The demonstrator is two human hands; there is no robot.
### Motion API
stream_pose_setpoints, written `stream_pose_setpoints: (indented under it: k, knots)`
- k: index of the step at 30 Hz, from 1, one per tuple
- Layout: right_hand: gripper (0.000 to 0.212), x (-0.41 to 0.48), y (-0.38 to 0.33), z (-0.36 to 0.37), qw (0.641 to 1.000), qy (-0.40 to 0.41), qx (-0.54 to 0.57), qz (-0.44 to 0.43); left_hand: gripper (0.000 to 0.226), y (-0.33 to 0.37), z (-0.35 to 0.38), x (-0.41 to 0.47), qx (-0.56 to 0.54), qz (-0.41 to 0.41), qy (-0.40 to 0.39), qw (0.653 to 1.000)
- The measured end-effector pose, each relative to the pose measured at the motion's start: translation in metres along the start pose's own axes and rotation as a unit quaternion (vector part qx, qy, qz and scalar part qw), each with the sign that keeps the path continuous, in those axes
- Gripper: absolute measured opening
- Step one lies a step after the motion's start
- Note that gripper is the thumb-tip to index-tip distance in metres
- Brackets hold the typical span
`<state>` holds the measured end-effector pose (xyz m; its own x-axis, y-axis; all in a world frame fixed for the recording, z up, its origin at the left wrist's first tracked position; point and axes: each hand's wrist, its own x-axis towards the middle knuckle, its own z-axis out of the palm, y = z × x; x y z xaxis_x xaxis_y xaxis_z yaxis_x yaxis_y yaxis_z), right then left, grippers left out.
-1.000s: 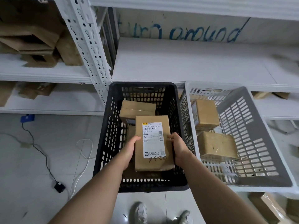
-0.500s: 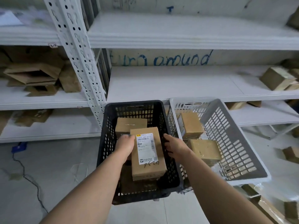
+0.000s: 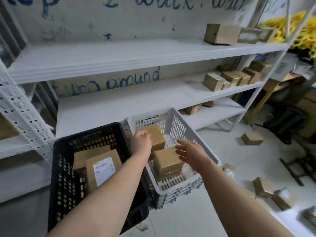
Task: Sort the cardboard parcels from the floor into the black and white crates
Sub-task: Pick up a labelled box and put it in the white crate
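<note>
The black crate (image 3: 58,177) stands on the floor at lower left. Inside it lies a cardboard parcel with a white label (image 3: 102,170), on top of another parcel. To its right stands the white crate (image 3: 186,129), which holds two brown parcels (image 3: 166,162). My left hand (image 3: 141,142) hangs above the gap between the two crates, fingers loosely curled, holding nothing. Over the white crate's near right side is my right hand (image 3: 189,153), fingers spread and empty. Several loose parcels lie on the floor at right (image 3: 252,138).
White metal shelving (image 3: 119,100) stands right behind the crates, with a perforated upright (image 3: 22,113) at left. Rows of small boxes (image 3: 234,79) sit on the shelves at right. Dark clutter and a black frame (image 3: 297,170) fill the right side.
Both hands let go of the labelled parcel, which now lies in the black crate. The hands rose and moved right toward the white crate. The view swung up and right.
</note>
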<state>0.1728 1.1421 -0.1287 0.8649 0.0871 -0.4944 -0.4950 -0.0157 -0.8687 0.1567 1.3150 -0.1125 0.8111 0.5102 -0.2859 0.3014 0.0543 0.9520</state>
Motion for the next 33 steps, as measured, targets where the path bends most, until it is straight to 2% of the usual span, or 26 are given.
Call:
stream_pose_setpoints:
  k: [6,10,13,19,27,33]
  knots:
    - [0.013,-0.026,0.000,-0.132,0.993,0.098,0.072,-0.004,0.017,0.004,0.122,-0.056,0.016,0.018,-0.095,0.995]
    - [0.027,-0.052,0.014,-0.239,0.983,0.151,0.108,0.012,0.023,-0.006,0.216,-0.110,0.025,0.016,-0.161,0.987]
    - [0.027,-0.077,0.027,-0.321,0.974,0.190,0.124,0.022,0.025,-0.020,0.287,-0.155,0.042,0.006,-0.213,0.976]
    - [0.027,-0.117,0.060,-0.466,0.953,0.261,0.147,0.038,0.026,-0.050,0.410,-0.233,0.079,-0.015,-0.269,0.960]
    - [0.021,-0.138,0.096,-0.593,0.926,0.322,0.190,0.060,0.026,-0.097,0.532,-0.284,0.159,-0.039,-0.333,0.929]
    - [0.014,-0.093,0.116,-0.670,0.920,0.324,0.199,0.095,0.025,-0.137,0.629,-0.276,0.194,-0.078,-0.344,0.915]
